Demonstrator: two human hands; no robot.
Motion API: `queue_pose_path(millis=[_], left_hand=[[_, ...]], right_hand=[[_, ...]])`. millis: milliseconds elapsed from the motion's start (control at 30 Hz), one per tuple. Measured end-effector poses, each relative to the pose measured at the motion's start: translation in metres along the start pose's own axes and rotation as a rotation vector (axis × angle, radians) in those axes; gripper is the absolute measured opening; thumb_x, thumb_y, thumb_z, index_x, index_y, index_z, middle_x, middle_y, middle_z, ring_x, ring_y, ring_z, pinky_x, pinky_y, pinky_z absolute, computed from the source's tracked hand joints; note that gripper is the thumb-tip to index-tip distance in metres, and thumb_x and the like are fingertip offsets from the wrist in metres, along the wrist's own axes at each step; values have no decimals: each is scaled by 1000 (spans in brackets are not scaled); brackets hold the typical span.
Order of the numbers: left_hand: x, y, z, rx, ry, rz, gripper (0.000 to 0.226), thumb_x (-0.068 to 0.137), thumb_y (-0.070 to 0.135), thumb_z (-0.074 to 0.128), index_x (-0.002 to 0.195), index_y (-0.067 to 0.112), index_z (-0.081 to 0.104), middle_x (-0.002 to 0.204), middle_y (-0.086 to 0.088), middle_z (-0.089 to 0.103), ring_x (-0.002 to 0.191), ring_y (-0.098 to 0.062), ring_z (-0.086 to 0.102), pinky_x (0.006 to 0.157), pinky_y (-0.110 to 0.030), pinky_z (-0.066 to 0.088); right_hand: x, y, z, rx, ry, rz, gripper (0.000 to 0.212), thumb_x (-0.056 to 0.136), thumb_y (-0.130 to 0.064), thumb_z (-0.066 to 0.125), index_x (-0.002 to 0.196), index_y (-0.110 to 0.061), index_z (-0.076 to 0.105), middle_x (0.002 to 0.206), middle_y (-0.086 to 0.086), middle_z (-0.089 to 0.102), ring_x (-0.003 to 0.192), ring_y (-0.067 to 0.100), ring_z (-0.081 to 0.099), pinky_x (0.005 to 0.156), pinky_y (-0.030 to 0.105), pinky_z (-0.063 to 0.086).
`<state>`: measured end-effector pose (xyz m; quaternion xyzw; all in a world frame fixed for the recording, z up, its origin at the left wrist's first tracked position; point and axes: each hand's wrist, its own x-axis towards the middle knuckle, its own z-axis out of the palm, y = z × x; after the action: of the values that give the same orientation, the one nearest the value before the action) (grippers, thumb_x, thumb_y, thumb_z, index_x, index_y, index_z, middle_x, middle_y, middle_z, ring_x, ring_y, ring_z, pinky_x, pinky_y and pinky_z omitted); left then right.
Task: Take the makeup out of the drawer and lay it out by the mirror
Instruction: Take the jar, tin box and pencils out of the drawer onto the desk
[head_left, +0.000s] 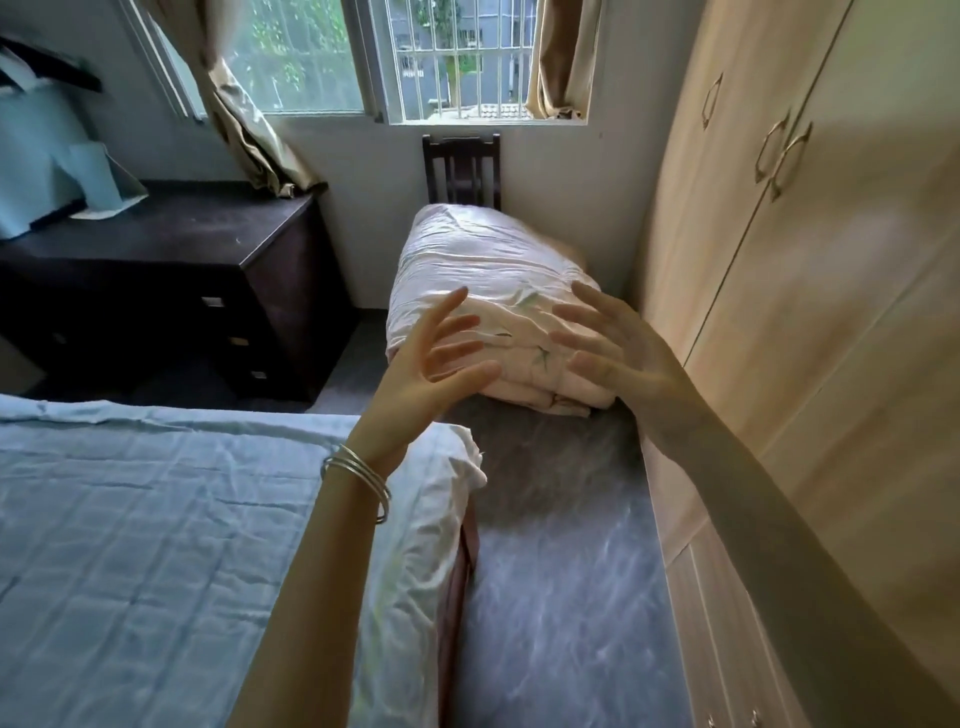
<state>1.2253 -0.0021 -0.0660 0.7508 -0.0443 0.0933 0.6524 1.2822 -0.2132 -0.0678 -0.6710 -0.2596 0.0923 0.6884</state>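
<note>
While both arms are stretched out over the narrow grey floor (561, 545), nothing of the task has begun, by the look of it: no makeup is in sight, and no mirror can be made out for certain. The tall pale wooden wardrobe (810, 312) fills the right side, and the bed with the wrinkled light-blue sheet (156, 519) fills the lower left. Across the bed's far corner stands the dark wooden dresser (171, 270) with three closed drawers (228, 340); the makeup is probably inside one, though which cannot be told. Ahead, a folded pale pink quilt (483, 291) lies piled on a dark slatted chair (461, 166) under the barred window (457, 57). The left hand (431, 364), with silver bangles (358, 480) at the wrist, and the right hand (613, 348) are raised with fingers spread wide, holding nothing. The next move likely calls for turning left and walking round the bed corner, which blocks the direct way to the drawers
</note>
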Motion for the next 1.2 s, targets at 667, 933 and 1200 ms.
queue_pose_path(millis=[667,933,1200], left_hand=[[192,-68,6,-15,153,-21,81,67,33,73,140,29,36,133,0,52,116,-12,57,90,-22,49],[268,-82,14,-38,313,-41,73,69,30,71,134,36,38,131,3,53,116,-14,58,93,-27,50],[299,-106,-7,-4,413,-103,79,71,22,75,139,27,34,130,5,53,115,-11,58,86,-19,50]], right_hand=[[213,80,-90,43,-166,28,64,82,-12,64,139,-25,39,134,-3,53,117,14,58,93,27,49],[302,104,-123,111,-337,76,61,85,-13,63,139,-29,40,135,-4,53,122,19,55,103,45,44],[364,133,-114,159,-446,126,61,86,-9,61,140,-25,37,137,0,50,123,19,54,103,43,44]])
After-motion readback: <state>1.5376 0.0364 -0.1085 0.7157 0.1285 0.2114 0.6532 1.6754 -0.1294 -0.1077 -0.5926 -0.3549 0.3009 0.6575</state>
